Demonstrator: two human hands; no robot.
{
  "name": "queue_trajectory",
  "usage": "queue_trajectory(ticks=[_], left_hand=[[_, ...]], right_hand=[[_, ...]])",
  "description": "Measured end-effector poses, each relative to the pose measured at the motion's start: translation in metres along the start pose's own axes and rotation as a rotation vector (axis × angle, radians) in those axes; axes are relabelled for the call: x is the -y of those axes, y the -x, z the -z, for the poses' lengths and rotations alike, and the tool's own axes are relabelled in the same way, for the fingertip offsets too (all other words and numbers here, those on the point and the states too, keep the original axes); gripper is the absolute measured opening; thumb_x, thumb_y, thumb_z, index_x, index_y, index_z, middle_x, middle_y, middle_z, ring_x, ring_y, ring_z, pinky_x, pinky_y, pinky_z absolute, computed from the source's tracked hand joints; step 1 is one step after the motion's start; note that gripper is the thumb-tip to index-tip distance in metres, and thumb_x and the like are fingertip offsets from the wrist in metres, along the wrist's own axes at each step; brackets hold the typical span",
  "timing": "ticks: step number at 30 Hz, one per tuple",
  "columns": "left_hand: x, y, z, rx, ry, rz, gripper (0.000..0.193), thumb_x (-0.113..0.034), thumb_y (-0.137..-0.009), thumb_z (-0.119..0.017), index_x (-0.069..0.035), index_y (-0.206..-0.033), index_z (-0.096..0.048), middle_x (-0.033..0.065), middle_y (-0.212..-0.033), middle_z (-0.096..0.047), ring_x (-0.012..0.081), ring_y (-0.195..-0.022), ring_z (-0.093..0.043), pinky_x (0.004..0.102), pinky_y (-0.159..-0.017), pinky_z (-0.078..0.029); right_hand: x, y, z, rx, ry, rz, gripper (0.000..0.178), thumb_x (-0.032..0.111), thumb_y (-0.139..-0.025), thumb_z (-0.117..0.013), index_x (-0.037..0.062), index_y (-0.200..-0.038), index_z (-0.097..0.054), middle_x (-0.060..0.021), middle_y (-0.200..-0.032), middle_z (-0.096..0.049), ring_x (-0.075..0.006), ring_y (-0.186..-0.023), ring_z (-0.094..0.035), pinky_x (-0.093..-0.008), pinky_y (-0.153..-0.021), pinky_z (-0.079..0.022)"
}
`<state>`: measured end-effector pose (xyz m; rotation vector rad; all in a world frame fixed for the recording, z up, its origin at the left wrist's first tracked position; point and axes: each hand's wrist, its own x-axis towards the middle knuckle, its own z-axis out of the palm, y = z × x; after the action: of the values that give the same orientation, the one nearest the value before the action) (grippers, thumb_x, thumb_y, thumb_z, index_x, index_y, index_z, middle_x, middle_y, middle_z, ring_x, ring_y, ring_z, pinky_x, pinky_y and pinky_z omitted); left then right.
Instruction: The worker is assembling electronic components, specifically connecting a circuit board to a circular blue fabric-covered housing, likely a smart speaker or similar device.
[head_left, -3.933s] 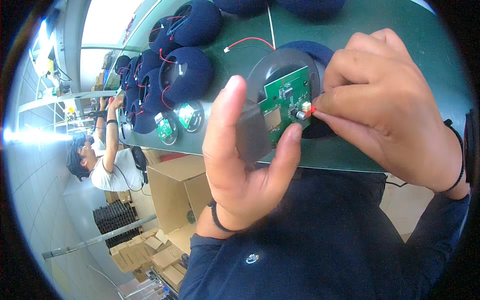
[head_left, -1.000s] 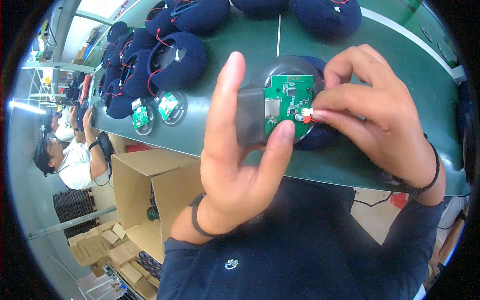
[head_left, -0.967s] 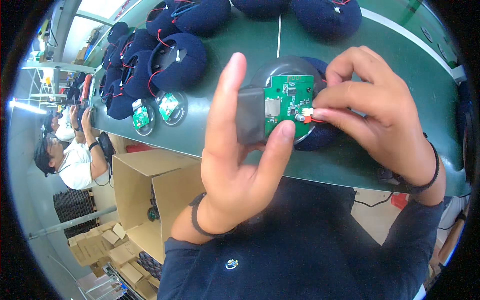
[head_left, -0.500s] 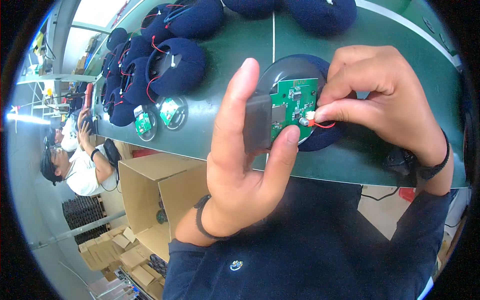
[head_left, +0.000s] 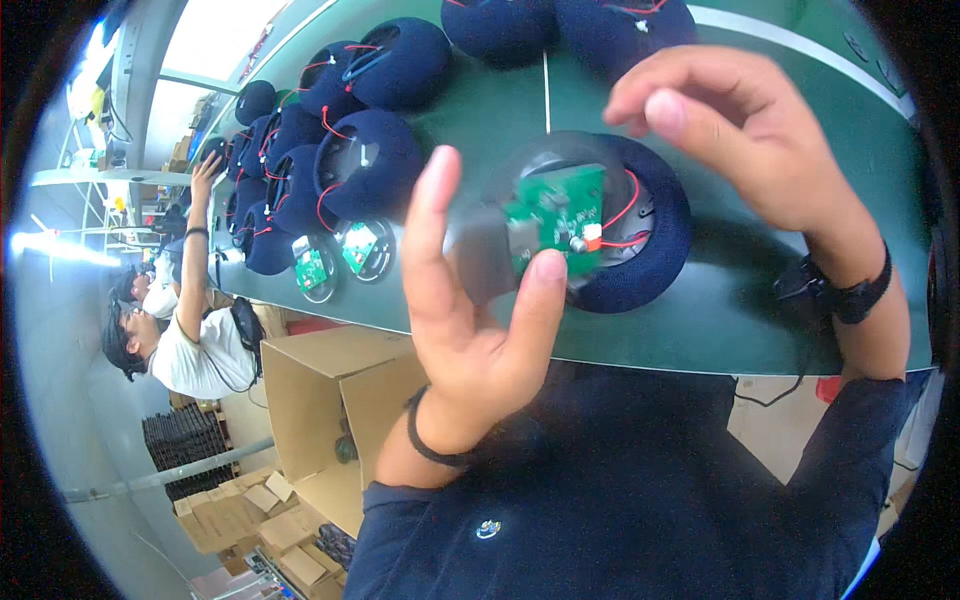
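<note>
My left hand (head_left: 468,345) grips a green circuit board (head_left: 565,205), thumb on its near edge and fingers along a dark block (head_left: 482,250) at its left side. The board is mounted on a round see-through plastic cover (head_left: 560,148), blurred by motion. A red and white plug (head_left: 593,236) sits at the board's right edge. Red wires (head_left: 630,205) run from there into a navy fabric-covered round shell (head_left: 668,230) lying beneath on the table. My right hand (head_left: 745,140) hovers above and right of the shell, empty, with thumb and fingers apart.
Several navy shells (head_left: 375,165) with red wires crowd the far left of the green table (head_left: 470,120); two more (head_left: 640,35) lie at the far edge. Two covers with circuit boards (head_left: 312,268) rest nearer. A cardboard box (head_left: 320,400) stands below the edge. Another person (head_left: 205,350) works at left.
My right hand has let go of the plug and lifted away, its fingers opening. My left hand has shifted left with the board, uncovering more of the shell. The other person's arm has reached up.
</note>
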<state>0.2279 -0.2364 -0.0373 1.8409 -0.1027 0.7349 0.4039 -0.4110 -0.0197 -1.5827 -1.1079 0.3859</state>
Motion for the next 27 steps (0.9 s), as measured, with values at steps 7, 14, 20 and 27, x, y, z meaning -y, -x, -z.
queue_trajectory(ticks=[7,14,20,27], left_hand=[[0.023,-0.043,0.026,0.306,-0.536,-0.668,0.038,-0.001,-0.075,-0.075,-0.007,-0.111,-0.071,0.0188,-0.127,-0.066,0.0404,-0.118,-0.063,0.0436,-0.1,-0.051],[0.027,-0.037,0.026,0.405,-0.638,-0.379,0.066,0.012,-0.071,-0.066,-0.01,-0.133,-0.064,0.0232,-0.144,-0.052,0.0394,-0.135,-0.051,0.0438,-0.108,-0.047],[0.02,-0.043,0.041,0.509,-0.601,-0.332,0.079,0.017,-0.068,-0.06,-0.019,-0.139,-0.06,0.0234,-0.151,-0.044,0.0412,-0.137,-0.048,0.0448,-0.111,-0.044],[0.015,-0.043,0.05,0.315,-0.787,-0.473,0.049,0.0,-0.078,-0.061,-0.003,-0.127,-0.063,0.0193,-0.138,-0.056,0.0379,-0.128,-0.055,0.0454,-0.104,-0.046]], right_hand=[[-0.013,0.0,-0.003,0.158,0.054,0.245,0.09,0.045,-0.059,-0.094,-0.0012,-0.13,-0.062,-0.0154,-0.129,-0.066,-0.0272,-0.122,-0.062,-0.0384,-0.107,-0.045],[-0.012,-0.001,-0.014,0.038,0.377,0.376,0.072,0.04,-0.062,-0.094,0.0007,-0.116,-0.065,-0.0193,-0.117,-0.068,-0.0366,-0.108,-0.067,-0.0403,-0.092,-0.053],[0.002,0.003,-0.03,0.09,0.252,0.178,0.092,0.03,-0.068,-0.092,0.0023,-0.142,-0.045,-0.0185,-0.137,-0.055,-0.0331,-0.127,-0.056,-0.0403,-0.106,-0.044],[0.015,0.015,-0.04,-0.098,0.578,0.181,0.1,0.022,-0.063,-0.09,-0.0014,-0.146,-0.04,-0.0224,-0.133,-0.052,-0.0385,-0.124,-0.051,-0.0443,-0.108,-0.041]])
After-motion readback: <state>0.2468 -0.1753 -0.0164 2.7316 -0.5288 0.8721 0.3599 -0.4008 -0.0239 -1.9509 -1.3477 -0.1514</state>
